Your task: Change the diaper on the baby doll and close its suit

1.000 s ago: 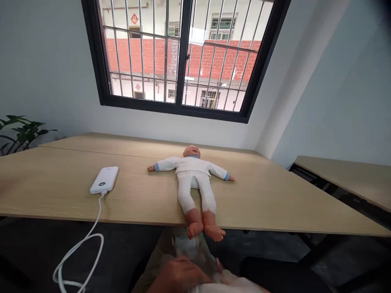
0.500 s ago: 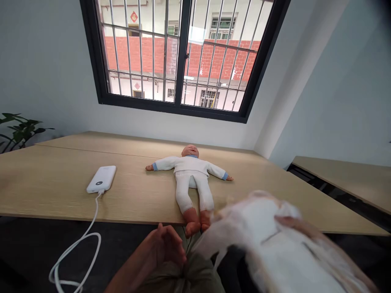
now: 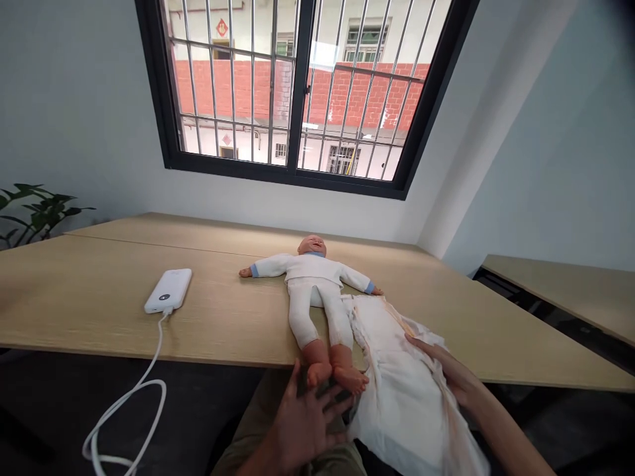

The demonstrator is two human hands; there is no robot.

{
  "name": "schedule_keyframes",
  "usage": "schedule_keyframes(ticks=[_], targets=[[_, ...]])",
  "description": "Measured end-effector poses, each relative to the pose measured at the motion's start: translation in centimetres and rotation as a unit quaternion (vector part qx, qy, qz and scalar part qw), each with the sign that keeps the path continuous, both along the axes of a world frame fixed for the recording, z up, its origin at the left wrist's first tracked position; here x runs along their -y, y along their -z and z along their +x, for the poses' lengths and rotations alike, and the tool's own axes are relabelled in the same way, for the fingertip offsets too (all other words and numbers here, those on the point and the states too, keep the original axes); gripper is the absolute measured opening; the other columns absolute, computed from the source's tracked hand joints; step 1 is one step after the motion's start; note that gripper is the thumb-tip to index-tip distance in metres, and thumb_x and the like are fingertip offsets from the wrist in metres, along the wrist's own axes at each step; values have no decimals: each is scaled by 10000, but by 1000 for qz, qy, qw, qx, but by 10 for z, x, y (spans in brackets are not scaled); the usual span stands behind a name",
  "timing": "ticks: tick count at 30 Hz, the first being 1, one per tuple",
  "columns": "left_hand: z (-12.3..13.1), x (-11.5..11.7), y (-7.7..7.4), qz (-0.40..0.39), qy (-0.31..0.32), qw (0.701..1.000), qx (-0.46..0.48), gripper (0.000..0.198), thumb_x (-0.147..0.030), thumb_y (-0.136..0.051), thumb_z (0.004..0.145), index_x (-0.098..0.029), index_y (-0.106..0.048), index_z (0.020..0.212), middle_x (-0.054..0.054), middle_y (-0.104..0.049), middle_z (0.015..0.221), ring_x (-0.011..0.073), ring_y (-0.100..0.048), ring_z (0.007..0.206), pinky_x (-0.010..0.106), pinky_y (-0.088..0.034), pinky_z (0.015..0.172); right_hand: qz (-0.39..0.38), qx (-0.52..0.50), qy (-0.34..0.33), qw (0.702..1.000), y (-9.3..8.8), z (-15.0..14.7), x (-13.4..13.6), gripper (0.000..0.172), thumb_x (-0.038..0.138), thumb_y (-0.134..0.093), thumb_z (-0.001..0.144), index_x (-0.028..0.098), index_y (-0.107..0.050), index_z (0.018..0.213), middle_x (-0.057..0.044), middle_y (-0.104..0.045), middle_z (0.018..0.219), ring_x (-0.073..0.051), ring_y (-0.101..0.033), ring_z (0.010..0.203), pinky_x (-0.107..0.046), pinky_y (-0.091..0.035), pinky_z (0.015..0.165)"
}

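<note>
We count one doll (image 3: pixel 315 284), one white cloth (image 3: pixel 397 403), two hands, one power bank (image 3: pixel 168 291) and one white cable (image 3: pixel 149 390). The doll lies on its back on the worktop (image 3: pixel 99 291), arms outstretched, its feet (image 3: pixel 347 378) projecting past the near edge. The cloth lies against the right side of the doll's legs, and its near part hangs over the edge. The right hand (image 3: pixel 446 367) rests on the cloth, fingers (image 3: pixel 421 345) together and laid flat, not visibly clamped. The left hand (image 3: pixel 305 426) is just near of the feet, fingers (image 3: pixel 337 404) spread apart, holding nothing; we cannot tell whether it touches them. The power bank lies left of the doll, its cable running over the near edge.
</note>
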State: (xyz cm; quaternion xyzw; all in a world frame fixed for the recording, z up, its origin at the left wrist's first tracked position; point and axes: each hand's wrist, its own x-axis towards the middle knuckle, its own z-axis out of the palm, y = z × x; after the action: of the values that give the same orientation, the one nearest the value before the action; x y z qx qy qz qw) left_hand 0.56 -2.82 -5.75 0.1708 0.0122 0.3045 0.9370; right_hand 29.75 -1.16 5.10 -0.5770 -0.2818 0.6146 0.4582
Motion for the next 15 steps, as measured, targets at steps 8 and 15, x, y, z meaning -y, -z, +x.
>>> schedule_keyframes(ticks=[8, 15], targets=[[24, -1, -34, -17, -24, 998, 58, 558, -730, -491, 793, -287, -687, 1071, 65, -552, 1366, 271, -309, 1406, 447, -230, 1107, 22, 104, 19, 994, -6, 6, 11, 423, 246, -841, 649, 150, -629, 1002, -93, -745, 931, -224, -715, 771, -284, -595, 665], [25, -10, -72, 15, -31, 995, 93, 413, -633, -629, 753, -292, -698, 975, 44, -589, 1296, 271, -427, 1329, 424, -273, 1092, 10, 70, 44, 997, -21, 16, 20, 263, 220, -834, 612, 188, -601, 730, -4, -678, 637, -163, -642, 557, -242, -540, 527]])
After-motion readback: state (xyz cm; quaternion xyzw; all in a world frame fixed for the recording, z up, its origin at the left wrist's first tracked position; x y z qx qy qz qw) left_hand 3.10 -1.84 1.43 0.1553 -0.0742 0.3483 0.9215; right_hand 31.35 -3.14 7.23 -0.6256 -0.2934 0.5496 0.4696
